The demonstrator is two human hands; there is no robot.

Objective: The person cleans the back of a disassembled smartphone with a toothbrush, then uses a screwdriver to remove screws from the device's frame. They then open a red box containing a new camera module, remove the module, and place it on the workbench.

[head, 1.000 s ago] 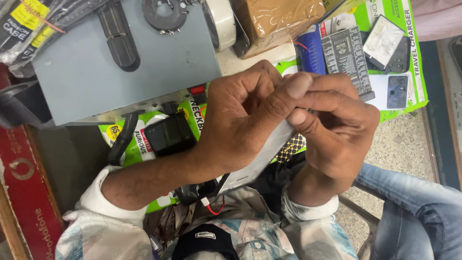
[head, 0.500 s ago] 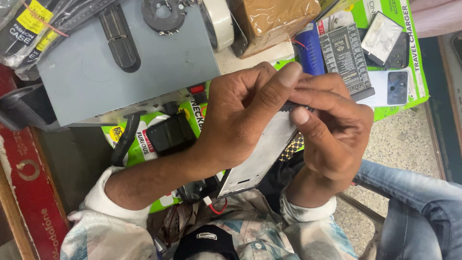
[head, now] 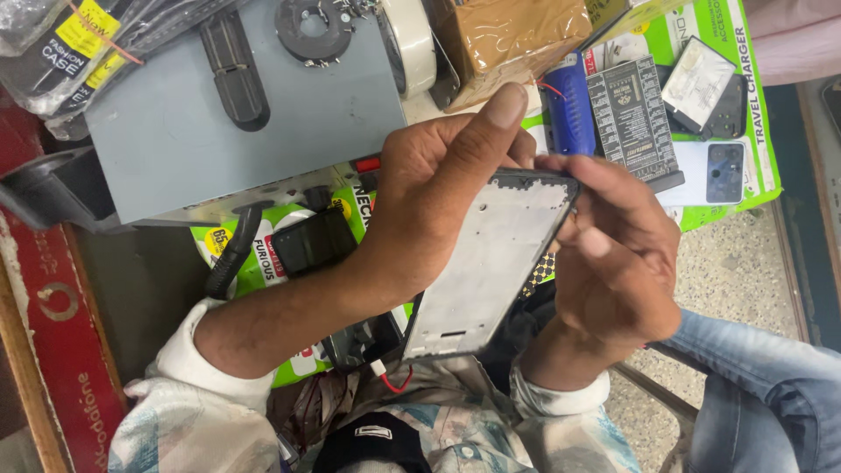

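Grey metal phone frame (head: 489, 263) is held between both hands above the lap. The left hand (head: 438, 197) grips its long edge with fingers closed around it, the thumb stretched up. The right hand (head: 618, 254) pinches the top corner with bent fingers. Behind them lies a green printed package (head: 745, 96), a black battery (head: 632, 118), a blue cylinder (head: 568, 109) and a brown taped parcel (head: 517, 39) beside a grey machine (head: 236, 131).

Cluttered bench (head: 420, 109): grey machine (head: 236, 114), green packaging (head: 745, 96), blue cylinder (head: 569, 114), brown packet (head: 517, 35).
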